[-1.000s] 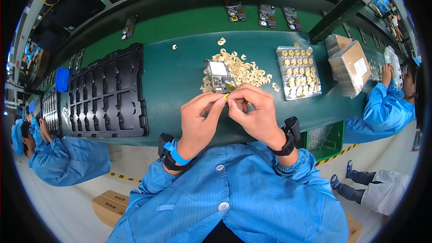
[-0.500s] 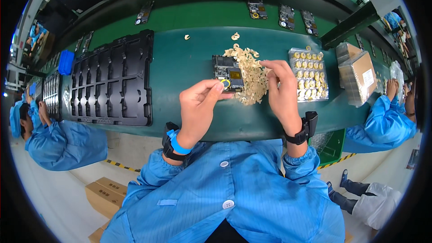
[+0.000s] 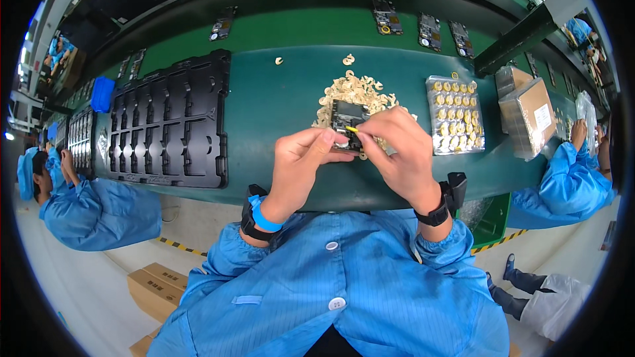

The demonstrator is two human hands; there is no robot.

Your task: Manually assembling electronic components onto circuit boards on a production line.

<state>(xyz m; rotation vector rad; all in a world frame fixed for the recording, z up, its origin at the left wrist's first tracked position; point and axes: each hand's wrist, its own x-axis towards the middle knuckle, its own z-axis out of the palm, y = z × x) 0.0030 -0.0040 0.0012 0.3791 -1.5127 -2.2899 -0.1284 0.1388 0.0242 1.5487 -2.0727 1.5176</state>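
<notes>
My left hand (image 3: 296,166) grips a dark circuit board (image 3: 348,112) by its lower left edge, thumb on top. At the board's lower part, the fingertips of my right hand (image 3: 402,153) pinch a small yellow ring-like piece (image 3: 352,128), which looks tilted off the surface. Whether it still touches the board I cannot tell. Beneath and behind the board spreads a heap of cream-coloured curved scraps (image 3: 357,84). To the right of my right hand lies a clear plastic tray (image 3: 433,152) with rows of round yellow-and-silver parts.
A large black moulded tray (image 3: 223,158) lies at left, a blue bin (image 3: 102,94) beyond it. Further circuit boards (image 3: 387,18) sit on the green strip at the back. Wrapped cardboard (image 3: 527,118) stands at right beside a dark post (image 3: 519,41). Co-workers in blue (image 3: 99,215) sit on both sides.
My right hand has moved left from the scraps to the board and taken hold of the yellow ring, which lay flat there. The board has shifted slightly right and nearer.
</notes>
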